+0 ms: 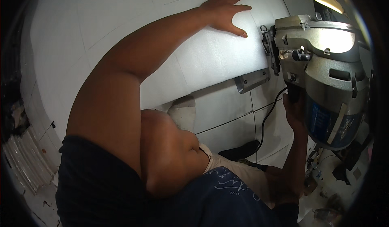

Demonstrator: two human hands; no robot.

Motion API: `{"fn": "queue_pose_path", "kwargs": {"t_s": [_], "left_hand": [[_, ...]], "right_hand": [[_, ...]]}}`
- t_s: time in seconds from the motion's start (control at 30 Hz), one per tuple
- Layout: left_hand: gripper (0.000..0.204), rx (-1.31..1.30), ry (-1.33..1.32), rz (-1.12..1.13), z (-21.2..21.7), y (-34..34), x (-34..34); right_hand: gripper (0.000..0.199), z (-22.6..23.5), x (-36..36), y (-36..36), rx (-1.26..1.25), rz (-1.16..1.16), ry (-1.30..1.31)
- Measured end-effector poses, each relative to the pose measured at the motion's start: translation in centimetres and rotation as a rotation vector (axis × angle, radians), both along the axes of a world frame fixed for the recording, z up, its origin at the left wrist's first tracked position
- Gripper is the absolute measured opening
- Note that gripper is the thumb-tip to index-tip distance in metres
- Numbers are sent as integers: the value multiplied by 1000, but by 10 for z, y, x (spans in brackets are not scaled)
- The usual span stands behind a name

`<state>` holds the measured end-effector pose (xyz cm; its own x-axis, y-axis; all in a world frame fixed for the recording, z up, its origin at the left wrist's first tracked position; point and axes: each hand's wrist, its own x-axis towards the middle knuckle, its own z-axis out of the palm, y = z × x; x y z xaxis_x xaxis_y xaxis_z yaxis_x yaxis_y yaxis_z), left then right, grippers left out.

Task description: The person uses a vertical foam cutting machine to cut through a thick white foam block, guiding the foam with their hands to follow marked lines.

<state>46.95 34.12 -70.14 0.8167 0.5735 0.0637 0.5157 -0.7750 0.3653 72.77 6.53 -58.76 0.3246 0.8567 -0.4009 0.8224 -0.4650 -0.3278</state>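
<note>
Left hand (225, 10) lying flat, fingers spread, pressing on white sheet (210, 56) covering the table. Right hand (294, 112) gripping handle behind cutting machine (324, 69) standing at the sheet's right edge, black cord (265, 121) trailing.

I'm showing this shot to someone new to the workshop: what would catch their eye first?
Most striking is the big metal cutting machine at the right, lit from above, with its flat base plate resting on the white material. The right hand grips it from below, beside its black cord. Across the middle, the left hand lies flat with fingers spread on the stack of white sheets marked with thin lines.
</note>
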Motion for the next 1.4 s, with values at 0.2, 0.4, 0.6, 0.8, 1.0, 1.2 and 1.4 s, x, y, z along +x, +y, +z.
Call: {"fn": "queue_pose_path", "kwargs": {"t_s": [0.2,0.4,0.6,0.8,1.0,1.2,1.4], "left_hand": [[104,-115,53,-37,10,-2,-5],[103,-77,60,-35,9,-5,2],[103,-80,58,-36,13,-3,5],[104,-88,53,-15,12,-4,-2],[103,-102,25,-22,13,7,-6],[103,-93,15,-10,3,1,-4],[102,-100,-6,-3,4,1,-3]], "right_hand": [[58,-6,-5,-2,12,-30,87],[52,-4,-5,2,65,4,45],[51,1,3,-4,204,269,-179],[55,-2,6,3,77,180,-65],[57,-7,26,3,3,162,-35],[56,-6,16,10,-18,67,32],[54,-10,16,9,84,60,99]]}}
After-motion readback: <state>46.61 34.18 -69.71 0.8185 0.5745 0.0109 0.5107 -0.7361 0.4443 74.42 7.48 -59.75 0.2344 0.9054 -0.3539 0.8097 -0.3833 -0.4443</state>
